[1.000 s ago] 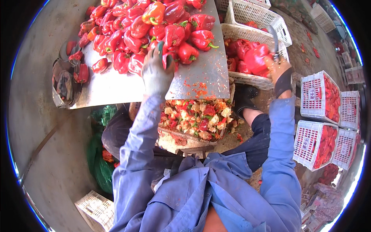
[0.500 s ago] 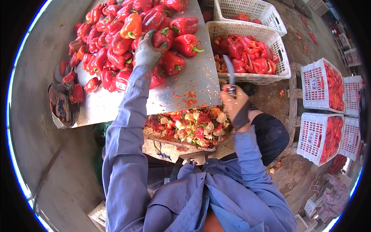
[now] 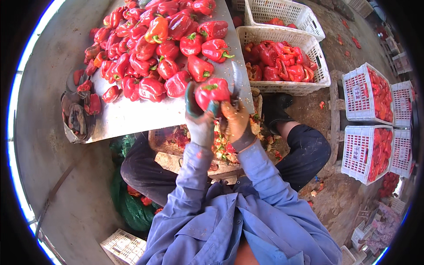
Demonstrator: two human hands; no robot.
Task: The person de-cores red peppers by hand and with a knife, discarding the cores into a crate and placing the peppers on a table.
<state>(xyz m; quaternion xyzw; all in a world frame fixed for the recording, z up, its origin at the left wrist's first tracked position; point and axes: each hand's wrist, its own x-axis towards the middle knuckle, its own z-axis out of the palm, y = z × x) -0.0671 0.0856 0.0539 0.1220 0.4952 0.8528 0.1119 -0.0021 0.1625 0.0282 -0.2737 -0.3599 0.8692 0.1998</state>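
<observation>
My left hand [image 3: 201, 126], in a grey glove with dark fingertips, is wrapped round a red bell pepper [image 3: 212, 92] above the near edge of the metal table [image 3: 163, 113]. The pepper's green stem faces up. Close beside it, my right hand [image 3: 237, 120] grips a knife [image 3: 237, 78]; its curved blade points away from me, just right of the pepper. The handle is mostly hidden in my fingers. On the table lies a heap of whole red peppers [image 3: 142, 48]. Beneath my hands is a basket of cut cores and scraps [image 3: 221, 148], partly covered by my arms.
A white crate [image 3: 324, 75] of cut red peppers stands right of the table, with another crate [image 3: 304, 11] behind it. More filled crates [image 3: 355, 152] stand at the far right. A green net bag [image 3: 132, 207] lies by my left leg. Dark cloth [image 3: 76, 115] sits at the table's left corner.
My left hand has come from the heap toward me with a pepper. My right hand has moved left with the knife, and both hands now meet at the pepper.
</observation>
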